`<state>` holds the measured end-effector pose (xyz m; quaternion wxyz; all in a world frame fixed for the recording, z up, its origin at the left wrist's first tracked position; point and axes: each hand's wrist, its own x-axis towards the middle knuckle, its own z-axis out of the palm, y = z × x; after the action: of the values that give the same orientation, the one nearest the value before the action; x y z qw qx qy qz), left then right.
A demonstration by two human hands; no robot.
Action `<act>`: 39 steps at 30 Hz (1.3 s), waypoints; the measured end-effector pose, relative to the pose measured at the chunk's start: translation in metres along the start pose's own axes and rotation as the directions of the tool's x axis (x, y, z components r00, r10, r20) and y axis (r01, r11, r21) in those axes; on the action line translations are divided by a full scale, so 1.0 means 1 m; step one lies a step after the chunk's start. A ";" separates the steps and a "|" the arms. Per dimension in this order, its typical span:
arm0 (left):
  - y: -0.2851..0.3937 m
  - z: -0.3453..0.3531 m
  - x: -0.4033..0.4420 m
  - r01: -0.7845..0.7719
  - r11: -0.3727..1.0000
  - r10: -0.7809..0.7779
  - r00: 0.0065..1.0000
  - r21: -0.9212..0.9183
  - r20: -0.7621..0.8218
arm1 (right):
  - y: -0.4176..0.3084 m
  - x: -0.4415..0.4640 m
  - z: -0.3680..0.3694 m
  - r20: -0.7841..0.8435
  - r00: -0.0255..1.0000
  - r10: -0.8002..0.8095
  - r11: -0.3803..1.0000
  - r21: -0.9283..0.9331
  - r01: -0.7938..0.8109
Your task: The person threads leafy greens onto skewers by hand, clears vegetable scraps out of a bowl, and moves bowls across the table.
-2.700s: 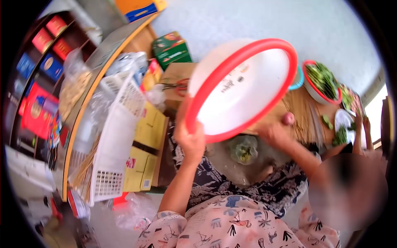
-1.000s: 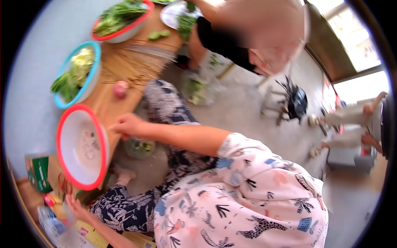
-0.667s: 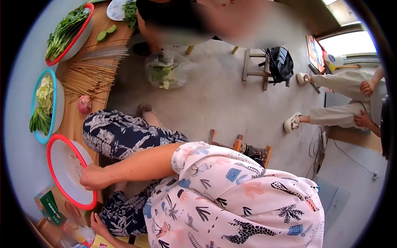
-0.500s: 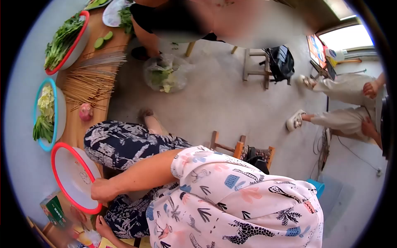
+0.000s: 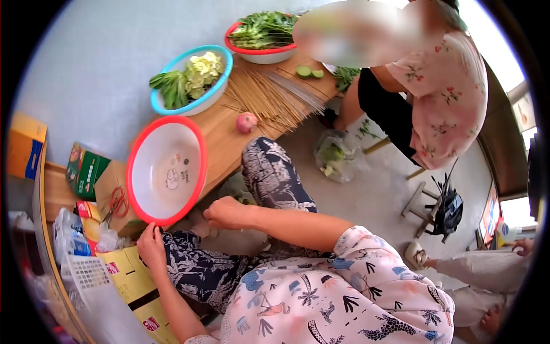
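Observation:
A white basin with a red rim (image 5: pixel 203 160) is tilted toward me at the near end of the table, and printed figures show inside it. My left hand (image 5: pixel 152 246) pinches its lower rim between thumb and fingers. My right hand (image 5: pixel 229 213) is beside the basin over my lap, apart from the rim, with its fingers curled in; I see nothing in it. Beyond the basin stands a blue-rimmed basin (image 5: pixel 227 74) of leafy greens and pale cabbage leaves. On the wood close by lies a red onion (image 5: pixel 246 122).
Wooden skewers (image 5: pixel 266 100) spread over the table (image 5: pixel 220 152). Farther along are a red-rimmed basin of greens (image 5: pixel 263 34) and cut green pieces (image 5: pixel 309 72). Scissors (image 5: pixel 118 202) and boxes (image 5: pixel 86 175) are at left. A seated person (image 5: pixel 447 103) is across, near a vegetable bag (image 5: pixel 338 155).
My right hand has let go of the red-rimmed basin and drawn away from it. My left hand has come up from beside my leg to the lower rim. The view has turned left.

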<state>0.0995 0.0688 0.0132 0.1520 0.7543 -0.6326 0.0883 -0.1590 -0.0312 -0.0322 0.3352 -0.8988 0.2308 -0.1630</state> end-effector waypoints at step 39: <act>0.002 -0.005 0.009 0.194 0.930 -0.246 0.960 -0.312 -0.136 | 0.235 0.250 -0.098 0.154 0.473 0.867 -0.262 0.950 0.170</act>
<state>0.0999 0.0623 0.0211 0.3263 0.7787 -0.5344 0.0400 -0.0649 -0.3711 -0.0864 0.7731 -0.0557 0.4425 -0.4510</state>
